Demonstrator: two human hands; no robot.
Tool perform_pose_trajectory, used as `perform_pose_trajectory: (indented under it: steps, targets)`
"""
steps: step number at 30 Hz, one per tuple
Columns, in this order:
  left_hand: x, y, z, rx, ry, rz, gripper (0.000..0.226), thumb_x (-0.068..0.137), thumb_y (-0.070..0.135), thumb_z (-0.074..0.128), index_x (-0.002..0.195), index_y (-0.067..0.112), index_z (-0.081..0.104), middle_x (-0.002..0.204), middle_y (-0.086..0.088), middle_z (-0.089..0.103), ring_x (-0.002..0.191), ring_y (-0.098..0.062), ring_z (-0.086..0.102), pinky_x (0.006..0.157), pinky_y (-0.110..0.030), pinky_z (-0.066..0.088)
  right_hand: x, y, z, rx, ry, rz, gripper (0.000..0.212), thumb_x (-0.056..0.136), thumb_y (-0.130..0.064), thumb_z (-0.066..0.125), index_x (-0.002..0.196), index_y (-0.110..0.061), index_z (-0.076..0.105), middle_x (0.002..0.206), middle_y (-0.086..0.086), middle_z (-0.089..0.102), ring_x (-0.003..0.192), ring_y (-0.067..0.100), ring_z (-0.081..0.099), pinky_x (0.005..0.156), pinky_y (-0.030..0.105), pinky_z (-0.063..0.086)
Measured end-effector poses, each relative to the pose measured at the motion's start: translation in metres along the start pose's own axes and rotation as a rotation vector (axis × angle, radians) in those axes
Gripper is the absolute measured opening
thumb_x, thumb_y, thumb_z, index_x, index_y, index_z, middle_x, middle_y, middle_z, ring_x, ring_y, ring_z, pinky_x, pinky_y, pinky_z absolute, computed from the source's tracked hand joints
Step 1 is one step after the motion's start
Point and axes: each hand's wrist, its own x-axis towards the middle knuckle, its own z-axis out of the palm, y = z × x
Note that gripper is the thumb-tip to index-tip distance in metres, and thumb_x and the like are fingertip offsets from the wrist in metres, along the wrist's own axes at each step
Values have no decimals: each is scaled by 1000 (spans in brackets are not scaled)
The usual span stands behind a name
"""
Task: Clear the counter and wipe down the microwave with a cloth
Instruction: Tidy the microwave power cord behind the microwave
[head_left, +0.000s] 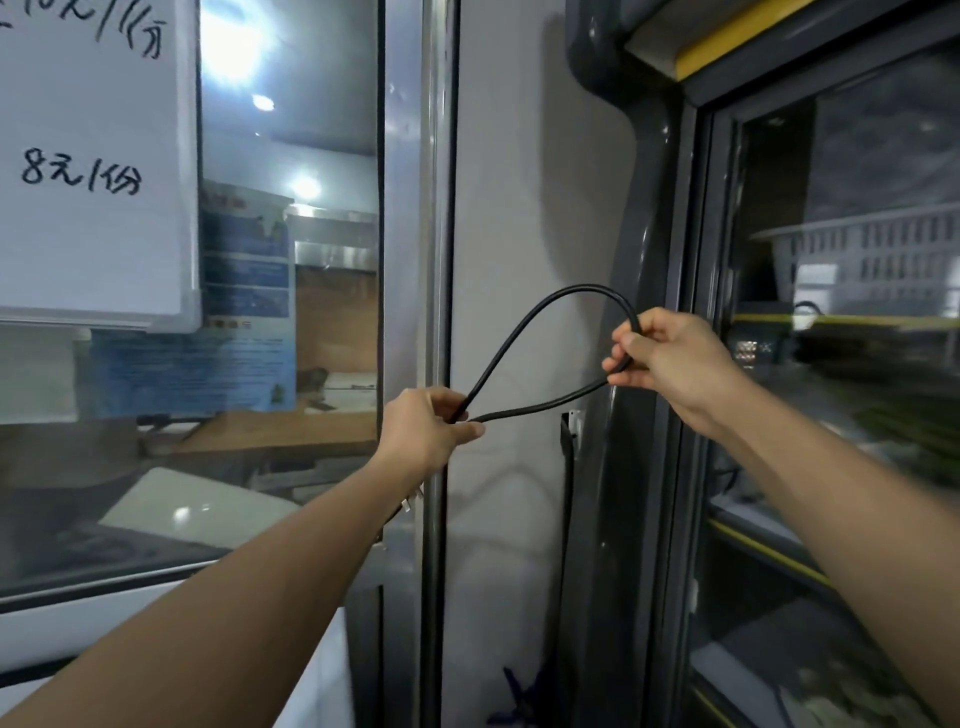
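On the far left I see a white handwritten sign (93, 156) stuck to a glass window (291, 260), with a kitchen behind it. Below the window a white surface (171, 509) shows through or reflects in the glass; I cannot tell whether it is the microwave, and no cloth is in view.

Moving right, my left hand (423, 428) pinches 2 strands of a black cord (524, 317) together where they cross, thumb against curled fingers. From that pinch the cord rises in 1 loop in front of the grey wall (519, 208) and comes round to my right hand (670, 358), whose fingers curl round the far bend of the loop. Both hands hold the cord in the air, well apart from each other.

Further right stands a dark-framed glass-door cabinet (841, 364) with a pale slotted basket (883, 260) inside.

I judge this as the clearing step: coiling a power cord, probably the appliance's, to get it out of the way before wiping. The next move likely calls for feeding the right hand's bend back to the left pinch, keeping the loops even so they do not spring open.
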Motion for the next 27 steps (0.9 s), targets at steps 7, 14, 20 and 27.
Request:
perform_pose_trajectory:
  steps: [7, 14, 20, 27]
  targets:
    - [1, -11, -8, 36, -45, 80, 16, 76, 12, 78, 91, 13, 72, 83, -5, 71, 72, -11, 63, 62, -12, 44, -6, 5, 7, -333, -4, 18, 18, 86, -11, 64, 100, -18, 57, 84, 3, 60, 76, 15, 59, 67, 24, 44]
    - [12, -18, -10, 53, -160, 156, 15, 78, 13, 76, 93, 13, 74, 84, -6, 71, 69, -13, 61, 58, -16, 45, -2, -4, 46, -888, -90, -265, 19, 85, -37, 66, 93, -20, 69, 80, -8, 63, 86, 16, 60, 89, 38, 46]
    - [15, -58, -10, 82, -236, 66, 12, 80, 13, 74, 91, 15, 74, 82, -5, 70, 64, -9, 57, 59, -16, 45, 3, 14, 46, -746, -38, -206, 18, 91, -26, 60, 93, -11, 70, 92, -2, 65, 89, 12, 59, 76, 22, 38]
    - [12, -111, -25, 148, -268, -44, 8, 82, 15, 72, 90, 11, 74, 75, -9, 66, 60, -14, 52, 53, -22, 45, -2, 67, 43, -760, 52, -54, 20, 97, -22, 49, 95, -10, 65, 90, 3, 61, 79, 14, 53, 72, 26, 36]
